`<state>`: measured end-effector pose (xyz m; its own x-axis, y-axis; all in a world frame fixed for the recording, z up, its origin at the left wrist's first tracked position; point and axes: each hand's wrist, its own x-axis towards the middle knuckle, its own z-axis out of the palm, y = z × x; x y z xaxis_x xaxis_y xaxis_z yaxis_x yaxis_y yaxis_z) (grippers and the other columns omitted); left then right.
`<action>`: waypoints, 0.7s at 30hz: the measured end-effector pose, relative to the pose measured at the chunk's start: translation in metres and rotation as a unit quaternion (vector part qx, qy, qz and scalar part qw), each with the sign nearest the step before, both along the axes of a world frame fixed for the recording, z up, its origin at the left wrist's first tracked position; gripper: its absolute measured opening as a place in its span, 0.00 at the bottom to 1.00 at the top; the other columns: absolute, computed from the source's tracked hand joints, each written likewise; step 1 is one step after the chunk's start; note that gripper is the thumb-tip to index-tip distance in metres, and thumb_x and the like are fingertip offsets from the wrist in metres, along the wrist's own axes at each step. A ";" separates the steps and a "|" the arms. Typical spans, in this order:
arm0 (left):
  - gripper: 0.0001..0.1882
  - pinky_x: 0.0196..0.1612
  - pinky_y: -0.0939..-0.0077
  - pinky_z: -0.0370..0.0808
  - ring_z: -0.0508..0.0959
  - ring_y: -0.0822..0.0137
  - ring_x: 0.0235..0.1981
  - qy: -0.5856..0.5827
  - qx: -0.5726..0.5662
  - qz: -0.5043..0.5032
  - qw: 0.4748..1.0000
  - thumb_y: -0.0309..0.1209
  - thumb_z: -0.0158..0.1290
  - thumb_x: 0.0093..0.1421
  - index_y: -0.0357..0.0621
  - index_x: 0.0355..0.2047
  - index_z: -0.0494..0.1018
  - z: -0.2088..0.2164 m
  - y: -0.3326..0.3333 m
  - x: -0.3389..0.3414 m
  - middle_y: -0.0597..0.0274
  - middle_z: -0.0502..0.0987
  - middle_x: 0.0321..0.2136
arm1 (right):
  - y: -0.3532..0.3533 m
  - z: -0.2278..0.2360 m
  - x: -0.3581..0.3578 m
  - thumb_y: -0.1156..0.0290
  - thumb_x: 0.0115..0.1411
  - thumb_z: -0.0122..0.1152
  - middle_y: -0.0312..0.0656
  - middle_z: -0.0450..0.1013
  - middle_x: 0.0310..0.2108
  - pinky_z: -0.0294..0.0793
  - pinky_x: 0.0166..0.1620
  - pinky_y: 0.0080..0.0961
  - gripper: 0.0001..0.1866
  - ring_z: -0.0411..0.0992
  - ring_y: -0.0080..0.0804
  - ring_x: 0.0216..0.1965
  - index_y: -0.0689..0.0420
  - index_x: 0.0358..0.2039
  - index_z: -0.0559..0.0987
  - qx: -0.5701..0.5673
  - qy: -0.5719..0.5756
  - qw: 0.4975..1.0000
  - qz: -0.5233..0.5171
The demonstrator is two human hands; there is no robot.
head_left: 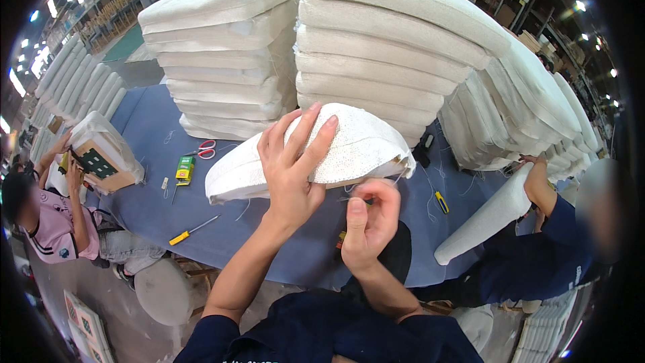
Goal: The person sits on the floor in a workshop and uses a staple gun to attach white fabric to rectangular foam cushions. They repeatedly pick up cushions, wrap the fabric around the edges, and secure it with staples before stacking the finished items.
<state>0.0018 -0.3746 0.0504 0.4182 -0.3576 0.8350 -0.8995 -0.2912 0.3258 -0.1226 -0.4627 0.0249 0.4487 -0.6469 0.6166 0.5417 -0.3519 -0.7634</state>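
A white fabric-covered seat cushion [356, 141] is tilted up on the blue-covered table in front of me. My left hand [292, 161] grips it, fingers spread over its upper face and thumb near the lower edge. Just below that edge, at the right part of the cushion, my right hand [371, 218] is closed in a pinch. Fine thread shows by its fingertips, but what exactly they hold is too small to make out. Loose threads hang from the cushion's underside, which is mostly hidden from view.
Tall stacks of white cushions [222, 60] stand behind. On the blue table [144, 195] lie red-handled scissors [207, 150], a green-yellow box [185, 169], a yellow-handled screwdriver [193, 230] and a yellow cutter [441, 202]. People work at both sides, one with a cushion [487, 218] at right.
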 end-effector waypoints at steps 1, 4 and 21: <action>0.40 0.68 0.44 0.62 0.72 0.43 0.67 0.001 -0.001 -0.003 1.000 0.22 0.60 0.48 0.53 0.66 0.80 0.000 -0.003 -0.006 0.54 0.74 0.71 | -0.001 0.002 -0.008 0.72 0.71 0.66 0.42 0.80 0.40 0.72 0.49 0.29 0.07 0.75 0.30 0.44 0.61 0.44 0.83 0.057 0.081 0.992 0.081; 0.39 0.69 0.42 0.61 0.71 0.40 0.67 -0.001 0.023 -0.011 1.000 0.22 0.59 0.49 0.52 0.65 0.80 0.005 -0.003 -0.026 0.51 0.72 0.72 | -0.016 0.009 -0.008 0.68 0.74 0.65 0.38 0.80 0.35 0.73 0.43 0.24 0.11 0.76 0.24 0.39 0.64 0.40 0.84 0.077 0.147 0.977 0.134; 0.48 0.74 0.45 0.54 0.67 0.38 0.72 0.147 0.176 -0.171 0.958 0.45 0.65 0.61 0.31 0.75 0.62 0.015 0.066 -0.075 0.36 0.63 0.76 | 0.016 -0.042 -0.083 0.62 0.75 0.62 0.34 0.78 0.29 0.67 0.32 0.23 0.16 0.72 0.20 0.28 0.63 0.36 0.84 0.228 0.057 0.956 0.176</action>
<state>-0.0733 -0.3090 0.0658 0.4253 -0.7528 0.5024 -0.8465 -0.1344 0.5152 -0.2058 -0.4466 -0.0171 0.7360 -0.6329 0.2405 0.4690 0.2205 -0.8552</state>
